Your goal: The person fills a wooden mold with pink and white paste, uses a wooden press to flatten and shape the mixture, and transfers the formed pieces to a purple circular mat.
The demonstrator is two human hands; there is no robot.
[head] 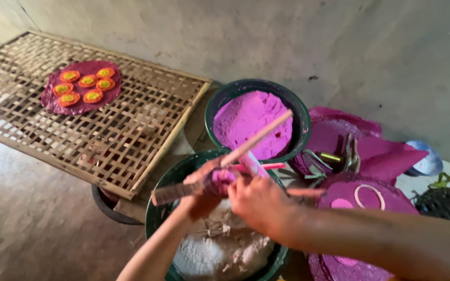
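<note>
**Pink dough worked on a stick over the bowls**

Broadly, the woven bamboo rack (105,130) fills the upper left of the frame, bearing a purple disc (82,86) topped with orange rounds. Centre frame, a green bowl of pink dough (251,122) sits above a bowl of white flour (220,250). The left hand (201,195) clenches a wooden stick (225,158); the right hand (259,200) pinches a pink lump (222,177) against it (seemingly mid-shaping). Steady turning seems called for next. The fingertips are largely hidden, and the clutter at right is unclear.
</note>
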